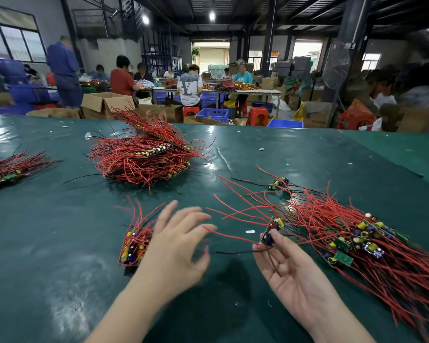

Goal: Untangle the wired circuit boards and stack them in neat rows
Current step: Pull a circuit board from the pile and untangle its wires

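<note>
My right hand (287, 266) pinches one small circuit board (271, 232) with red and black wires, lifted just above the green table (60, 268). To its right lies a tangled heap of boards and red wires (357, 233). My left hand (176, 241) hovers with fingers spread and holds nothing, just right of a short neat row of boards (133, 246). A big stacked pile of wired boards (144, 154) sits further back on the table. Two loose boards (279, 183) lie beyond the tangle.
Another pile of boards (8, 169) lies at the left edge. Small paper scraps (250, 231) dot the table. Beyond the far edge are cardboard boxes (104, 102), blue crates (214, 115), red stools and several seated people working at tables.
</note>
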A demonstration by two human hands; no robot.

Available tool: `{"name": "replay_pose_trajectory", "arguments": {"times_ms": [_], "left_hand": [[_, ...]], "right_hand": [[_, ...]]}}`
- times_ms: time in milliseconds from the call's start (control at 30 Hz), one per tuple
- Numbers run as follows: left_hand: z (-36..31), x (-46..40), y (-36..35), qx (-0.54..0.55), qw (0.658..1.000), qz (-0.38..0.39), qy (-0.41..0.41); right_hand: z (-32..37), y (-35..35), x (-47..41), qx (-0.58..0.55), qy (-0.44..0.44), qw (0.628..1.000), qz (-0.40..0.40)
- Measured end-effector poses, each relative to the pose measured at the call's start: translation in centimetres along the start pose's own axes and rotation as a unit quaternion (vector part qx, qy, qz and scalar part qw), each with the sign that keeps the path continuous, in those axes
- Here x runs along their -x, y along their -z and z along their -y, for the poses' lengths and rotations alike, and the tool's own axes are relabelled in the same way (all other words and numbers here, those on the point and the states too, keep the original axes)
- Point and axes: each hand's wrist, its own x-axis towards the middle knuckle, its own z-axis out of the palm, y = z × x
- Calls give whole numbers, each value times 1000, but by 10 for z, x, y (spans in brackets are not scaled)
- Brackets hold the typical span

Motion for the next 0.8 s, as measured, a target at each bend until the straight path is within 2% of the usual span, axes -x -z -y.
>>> {"name": "replay_pose_trajectory", "arguments": {"times_ms": [100,167,233,300,433,567,667,733,800], "left_hand": [[-23,-3,-4,117,993,-18,-6],[-34,-2,-4,246,968,-5,57],[-43,-2,-5,414,899,24,138],[-46,-4,-7,521,831,13,195],[-44,-8,-10,598,765,-1,239],[-39,-6,-12,672,676,-12,300],[-37,-5,-12,692,647,-7,319],[-36,-3,-12,689,647,-10,328],[-36,-3,-10,663,674,2,326]], "right_hand": [[-3,1,-2,8,-3,1000,10],[-6,2,-2,7,0,1000,22],[-9,1,-3,22,7,999,34],[-12,1,-2,40,9,998,57],[-16,3,-1,112,14,987,115],[-17,4,3,275,87,950,118],[-19,7,3,400,137,901,99],[-21,7,3,391,128,908,75],[-20,6,2,330,104,937,45]]}}
